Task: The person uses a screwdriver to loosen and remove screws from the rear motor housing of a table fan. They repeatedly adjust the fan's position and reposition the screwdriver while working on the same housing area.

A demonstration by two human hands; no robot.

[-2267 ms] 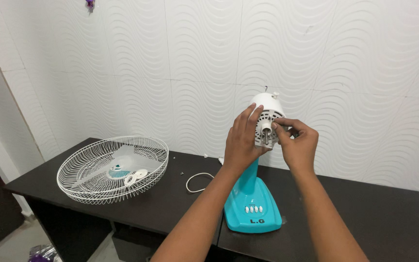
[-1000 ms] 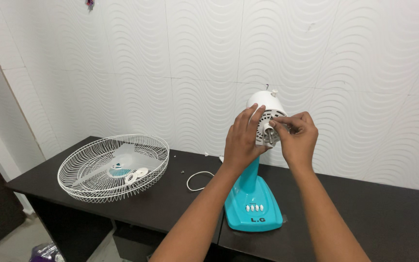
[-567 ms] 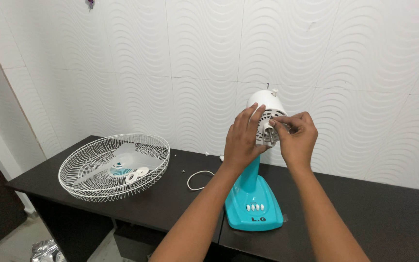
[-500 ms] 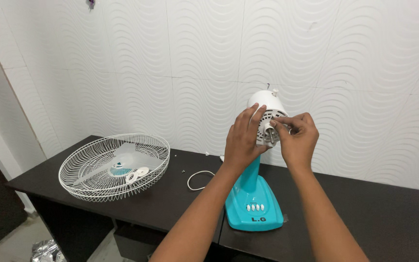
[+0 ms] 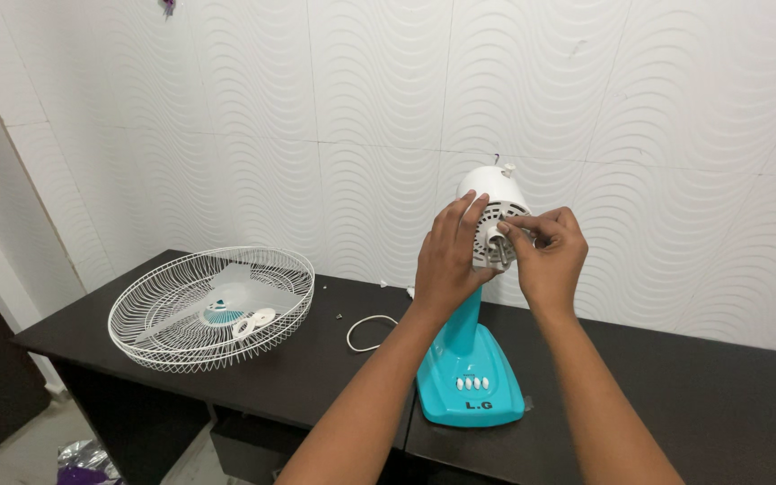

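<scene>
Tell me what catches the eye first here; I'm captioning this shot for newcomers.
A stripped fan with a turquoise stand and white motor head stands mid-table, the left hand gripping the motor and the right hand pinching at its front shaft. Left on the dark table lies a white wire grille holding the loose blade.

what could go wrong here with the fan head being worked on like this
The left hand steadies the white motor head while the right hand pinches something small at its front; a small part could slip and drop onto the dark table. The fan stands on a narrow teal base, so a hard push might tip it. The white cord lies loose nearby and could snag.
</scene>
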